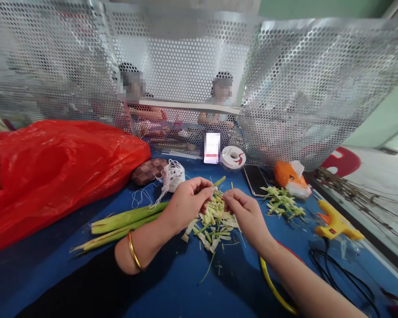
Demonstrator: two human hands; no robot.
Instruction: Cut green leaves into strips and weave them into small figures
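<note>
My left hand (pixel 193 198) and my right hand (pixel 244 212) are close together at mid-table, fingertips pinched a short gap apart. Whatever lies in either pinch, if anything, is too small to make out. Under and behind them spreads a pile of cut green and pale plant pieces (pixel 212 232), partly hidden by my fingers. Long green stalks (pixel 126 220) lie to the left, running behind my left forearm. A ball of white string (pixel 174 176) sits just beyond my left hand, with loose strands trailing onto the table.
A red plastic bag (pixel 63 172) fills the left side. Along the back are a checkered pouch (pixel 149 171), a lit phone (pixel 212 148), a white spool (pixel 234 157) and a dark phone (pixel 256 180). At right are an orange tissue pack (pixel 290 176), more cuttings (pixel 283 203) and a yellow glue gun (pixel 336 225).
</note>
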